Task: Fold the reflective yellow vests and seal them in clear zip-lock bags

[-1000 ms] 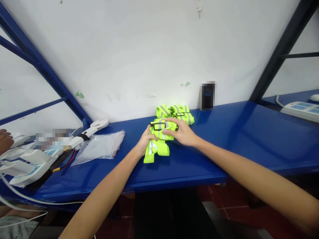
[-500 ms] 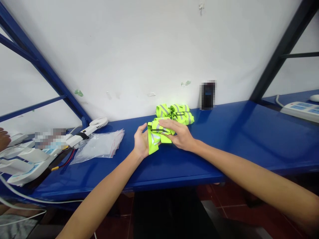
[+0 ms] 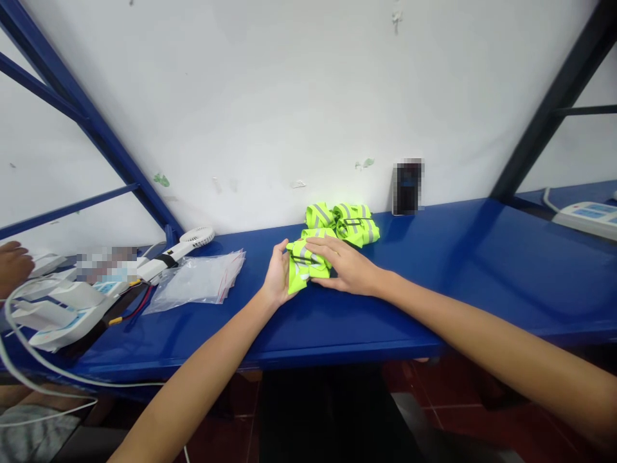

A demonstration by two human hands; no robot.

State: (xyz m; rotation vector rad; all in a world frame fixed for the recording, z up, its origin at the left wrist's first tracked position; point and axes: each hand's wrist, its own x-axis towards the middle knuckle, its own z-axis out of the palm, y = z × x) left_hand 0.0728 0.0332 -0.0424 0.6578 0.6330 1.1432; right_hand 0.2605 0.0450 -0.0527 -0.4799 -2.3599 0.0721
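A bundled neon-yellow reflective vest [image 3: 301,263] with silver bands and a dark strip is between my hands, above the blue table. My left hand [image 3: 277,275] cups it from the left, thumb up and the other fingers mostly hidden beneath the cloth. Over its right side lies my right hand [image 3: 349,265], fingers bent onto the fabric and thumb lower down. Just behind are more rolled vests of the same kind: one [image 3: 357,225] with a black strap to the right, and another [image 3: 319,215] beside it near the wall.
Clear zip bags [image 3: 200,276] lie on the blue table [image 3: 463,270] to the left. Beyond them are a white handheld fan [image 3: 193,239], white devices [image 3: 72,321] and loose cables. A blurred dark object [image 3: 407,188] leans on the wall. Another person's hand [image 3: 14,265] shows at far left.
The vest's loose flap sits more folded in, and my right hand has pressed closer over it. The view has shifted slightly. At far left the other person's hand shows more.
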